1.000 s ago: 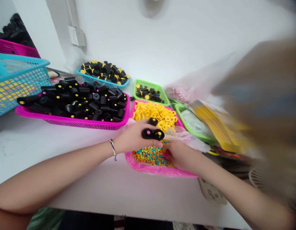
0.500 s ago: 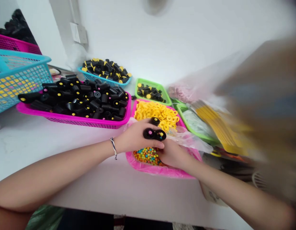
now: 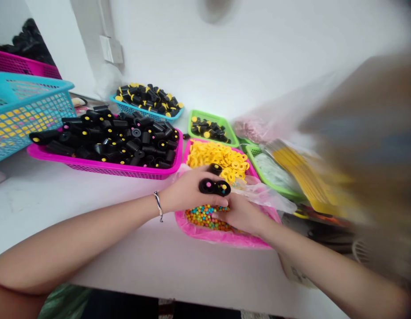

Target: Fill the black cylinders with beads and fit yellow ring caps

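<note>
Three black plastic tubes are gripped in my left hand, their open ends turned toward me. Pink and yellow dots show inside these ends. Just below and to the right, my right hand reaches into a pile of small multicoloured beads. Its fingertips lie among the beads, partly hidden behind my left hand, so their grip is unclear. The beads lie in a plastic-lined pink basket. Behind my left hand, yellow rings fill the far part of the pink container.
A magenta basket heaped with black tubes stands left. Behind are a blue basket and a green basket with black-and-yellow pieces. Another green basket holds clear plastic, beside yellow strips. A tall blue basket stands far left.
My right hand has shifted slightly among the beads, uncovering more of its fingertips. My left hand keeps the same tubes in nearly the same place.
</note>
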A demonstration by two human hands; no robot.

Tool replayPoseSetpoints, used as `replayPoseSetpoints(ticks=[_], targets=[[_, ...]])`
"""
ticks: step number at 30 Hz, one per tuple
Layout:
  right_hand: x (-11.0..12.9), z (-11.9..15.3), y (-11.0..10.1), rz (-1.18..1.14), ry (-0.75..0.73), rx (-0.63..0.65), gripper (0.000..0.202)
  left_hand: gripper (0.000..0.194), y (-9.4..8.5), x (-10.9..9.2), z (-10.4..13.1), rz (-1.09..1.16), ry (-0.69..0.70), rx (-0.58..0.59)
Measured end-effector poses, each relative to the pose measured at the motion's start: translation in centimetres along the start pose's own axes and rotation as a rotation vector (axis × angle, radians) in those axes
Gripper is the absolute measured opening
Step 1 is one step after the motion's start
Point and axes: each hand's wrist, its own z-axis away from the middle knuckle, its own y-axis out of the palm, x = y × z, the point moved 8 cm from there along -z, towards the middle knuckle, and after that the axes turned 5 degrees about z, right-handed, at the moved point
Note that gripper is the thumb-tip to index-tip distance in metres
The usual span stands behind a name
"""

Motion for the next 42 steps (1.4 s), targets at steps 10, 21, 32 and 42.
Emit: replayPoseSetpoints(ticks=[10,21,32,42], targets=[[-1.4,3.2,-3.0,-0.532,0.125,-0.083,0.021,0.052,-0.5,0.4,0.0,0.000,-0.035,-0.077],[3.7,2.0,-8.4,-0.213,0.007,-0.281,0.017,0.045,-0.3,-0.2,0.1,-0.108,0.041,-0.114],[8.3,1.2,-8.5,0.405,-0.280,-0.414,0.030,0.039,0.0,0.2,-0.1,-0.116,0.037,-0.103],[10.8,2.0,-7.8,0.594,-0.501,-0.460,0.044,0.032,0.0,0.1,-0.1,-0.010,0.034,-0.097]])
